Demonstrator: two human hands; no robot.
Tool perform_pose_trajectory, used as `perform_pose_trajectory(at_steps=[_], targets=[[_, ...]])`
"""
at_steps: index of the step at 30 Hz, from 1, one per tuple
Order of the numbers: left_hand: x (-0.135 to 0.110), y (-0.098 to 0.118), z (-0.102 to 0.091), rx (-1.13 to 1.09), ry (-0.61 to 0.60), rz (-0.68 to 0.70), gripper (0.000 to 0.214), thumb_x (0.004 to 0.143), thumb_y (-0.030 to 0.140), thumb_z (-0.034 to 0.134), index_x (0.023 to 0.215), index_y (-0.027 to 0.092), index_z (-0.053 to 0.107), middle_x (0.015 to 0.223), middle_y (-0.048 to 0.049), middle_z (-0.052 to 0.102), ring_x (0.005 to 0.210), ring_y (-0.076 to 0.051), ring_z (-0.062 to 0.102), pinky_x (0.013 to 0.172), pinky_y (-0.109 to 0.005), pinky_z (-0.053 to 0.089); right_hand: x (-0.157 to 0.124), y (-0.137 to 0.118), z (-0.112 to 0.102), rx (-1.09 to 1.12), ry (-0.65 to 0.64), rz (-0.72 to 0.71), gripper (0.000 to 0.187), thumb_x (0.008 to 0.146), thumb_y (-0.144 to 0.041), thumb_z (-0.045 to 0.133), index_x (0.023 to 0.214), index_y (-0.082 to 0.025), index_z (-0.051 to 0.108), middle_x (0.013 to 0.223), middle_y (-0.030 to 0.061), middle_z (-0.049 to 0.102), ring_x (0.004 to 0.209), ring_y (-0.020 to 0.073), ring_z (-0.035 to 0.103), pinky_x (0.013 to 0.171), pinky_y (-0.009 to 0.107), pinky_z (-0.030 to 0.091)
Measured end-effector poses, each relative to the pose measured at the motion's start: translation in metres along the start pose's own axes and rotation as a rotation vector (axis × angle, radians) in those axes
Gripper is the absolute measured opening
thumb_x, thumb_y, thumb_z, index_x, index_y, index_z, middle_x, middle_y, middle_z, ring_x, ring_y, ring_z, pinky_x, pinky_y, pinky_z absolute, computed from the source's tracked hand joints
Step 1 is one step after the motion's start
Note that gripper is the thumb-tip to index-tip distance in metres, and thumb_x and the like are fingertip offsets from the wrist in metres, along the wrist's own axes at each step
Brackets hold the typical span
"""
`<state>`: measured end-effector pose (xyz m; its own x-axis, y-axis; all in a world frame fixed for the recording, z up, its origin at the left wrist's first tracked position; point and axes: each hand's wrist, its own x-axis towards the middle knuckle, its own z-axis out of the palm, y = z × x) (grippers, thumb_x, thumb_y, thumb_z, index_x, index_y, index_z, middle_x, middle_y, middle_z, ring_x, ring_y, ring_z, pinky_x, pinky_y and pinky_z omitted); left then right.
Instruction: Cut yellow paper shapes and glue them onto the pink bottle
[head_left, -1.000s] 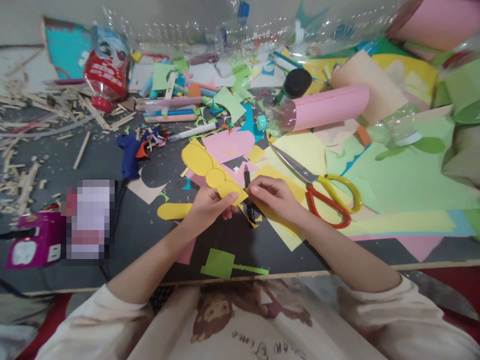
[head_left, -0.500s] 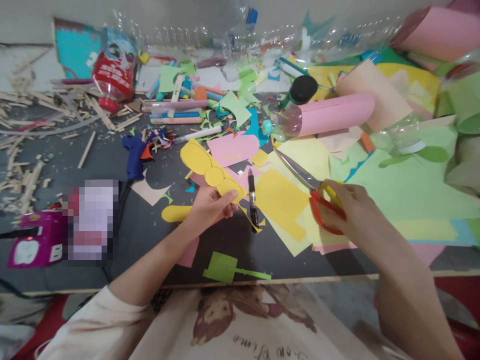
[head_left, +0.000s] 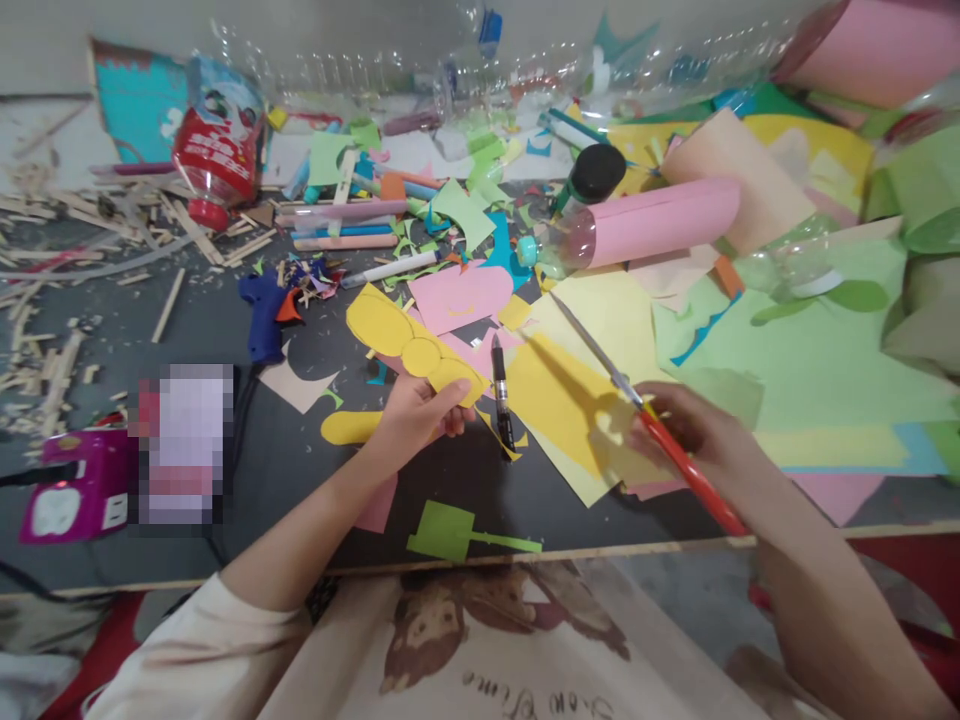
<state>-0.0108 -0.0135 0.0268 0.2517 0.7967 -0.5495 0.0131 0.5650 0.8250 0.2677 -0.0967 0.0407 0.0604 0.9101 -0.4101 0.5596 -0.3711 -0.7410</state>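
My left hand (head_left: 431, 408) pinches the lower right end of a yellow paper cutout (head_left: 382, 325) marked with drawn rounded outlines. Scissors (head_left: 600, 350) with red and yellow handles are in my right hand (head_left: 686, 430); the blades point up and left and look closed, seen nearly edge-on. Beneath them lie a yellow paper piece (head_left: 559, 390) and a pale yellow sheet (head_left: 630, 310). A black pen (head_left: 501, 390) rests between my hands. Another yellow strip (head_left: 349, 428) shows partly behind my left wrist.
A blue glue gun (head_left: 262, 315) lies on the left, near wood scraps (head_left: 56, 380). Pink-wrapped bottle (head_left: 660, 222), red-labelled bottle (head_left: 217, 150) and paper offcuts fill the back. Green sheets (head_left: 825, 360) cover the right. A green cutout (head_left: 442, 530) lies near the front edge.
My right hand has turned the scissors, so their red handle now points down toward my forearm and the blades show edge-on. My left hand keeps its hold on the yellow cutout.
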Motion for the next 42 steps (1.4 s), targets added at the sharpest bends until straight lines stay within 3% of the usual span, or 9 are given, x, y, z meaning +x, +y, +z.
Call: perform_pose_trajectory(at_steps=[2,3,7,12,16,27,31,37,42], targets=[[0.000,-0.001,0.000,0.020,0.004,0.005,0.025,0.069,0.031,0.070,0.054,0.014,0.060,0.048,0.0003,0.060,0.037,-0.005,0.048,0.039,-0.018,0.039,-0.020,-0.004,0.010,0.306,-0.282,0.015,0.043,0.086,-0.061,0.057,0.115,-0.029,0.056,0.078,0.0032,0.059,0.055,0.0171,0.054,0.045,0.029,0.044],[0.000,-0.002,0.000,0.025,0.002,0.011,0.026,0.069,0.032,0.070,0.054,0.014,0.059,0.048,0.0001,0.060,0.037,-0.005,0.048,0.039,-0.018,0.039,-0.028,-0.005,0.016,0.393,-0.391,0.011,0.045,0.088,-0.063,0.053,0.118,-0.031,0.055,0.084,0.0040,0.060,0.059,0.0166,0.055,0.048,0.028,0.044],[0.000,-0.004,0.001,-0.011,0.013,0.032,0.028,0.069,0.037,0.069,0.057,0.014,0.059,0.048,0.0008,0.059,0.039,-0.006,0.049,0.041,-0.019,0.039,-0.045,-0.010,0.035,0.502,-0.565,-0.041,0.045,0.091,-0.065,0.047,0.119,-0.031,0.054,0.102,0.0068,0.060,0.077,0.0171,0.057,0.066,0.029,0.051],[0.000,-0.003,0.002,-0.034,0.069,0.062,0.032,0.074,0.037,0.065,0.053,0.015,0.056,0.040,0.0033,0.050,0.035,-0.004,0.042,0.040,-0.018,0.034,-0.043,-0.019,0.055,0.555,-0.535,-0.034,0.050,0.090,-0.073,0.040,0.105,-0.026,0.051,0.090,0.0015,0.054,0.059,0.0097,0.045,0.051,0.024,0.038],[-0.001,-0.002,0.002,-0.027,0.078,0.037,0.033,0.078,0.040,0.064,0.057,0.015,0.059,0.044,0.0016,0.053,0.038,-0.006,0.044,0.041,-0.019,0.037,-0.041,-0.030,0.066,0.538,-0.540,-0.045,0.054,0.086,-0.076,0.044,0.098,-0.024,0.050,0.080,-0.0019,0.047,0.057,0.0087,0.040,0.050,0.024,0.033],[-0.007,-0.004,-0.001,0.179,-0.001,0.065,0.045,0.076,0.048,0.061,0.044,0.017,0.055,0.044,0.0001,0.052,0.044,-0.007,0.047,0.050,-0.021,0.041,-0.037,-0.040,0.078,0.646,-0.548,-0.053,0.047,0.092,-0.070,0.041,0.096,-0.024,0.046,0.080,-0.0020,0.048,0.056,0.0091,0.041,0.052,0.025,0.037],[-0.008,-0.004,-0.001,0.172,-0.018,0.041,0.043,0.074,0.051,0.062,0.048,0.017,0.058,0.047,0.0003,0.054,0.046,-0.008,0.048,0.050,-0.022,0.041,-0.036,-0.041,0.080,0.672,-0.551,-0.046,0.045,0.093,-0.068,0.041,0.101,-0.024,0.048,0.083,-0.0010,0.050,0.054,0.0086,0.041,0.050,0.026,0.036],[-0.008,-0.003,0.002,0.121,-0.017,0.031,0.042,0.074,0.051,0.061,0.050,0.017,0.057,0.047,0.0011,0.053,0.047,-0.008,0.049,0.050,-0.022,0.040,-0.036,-0.038,0.081,0.612,-0.555,-0.064,0.061,0.092,-0.071,0.036,0.063,-0.019,0.050,0.091,0.0047,0.048,0.058,0.0087,0.044,0.052,0.029,0.038],[-0.007,-0.003,0.001,0.154,-0.049,0.015,0.042,0.074,0.053,0.061,0.053,0.017,0.060,0.048,0.0015,0.053,0.047,-0.008,0.048,0.050,-0.022,0.041,-0.033,-0.036,0.083,0.629,-0.547,-0.082,0.062,0.093,-0.070,0.037,0.060,-0.019,0.052,0.091,0.0056,0.048,0.057,0.0090,0.043,0.049,0.028,0.041]])
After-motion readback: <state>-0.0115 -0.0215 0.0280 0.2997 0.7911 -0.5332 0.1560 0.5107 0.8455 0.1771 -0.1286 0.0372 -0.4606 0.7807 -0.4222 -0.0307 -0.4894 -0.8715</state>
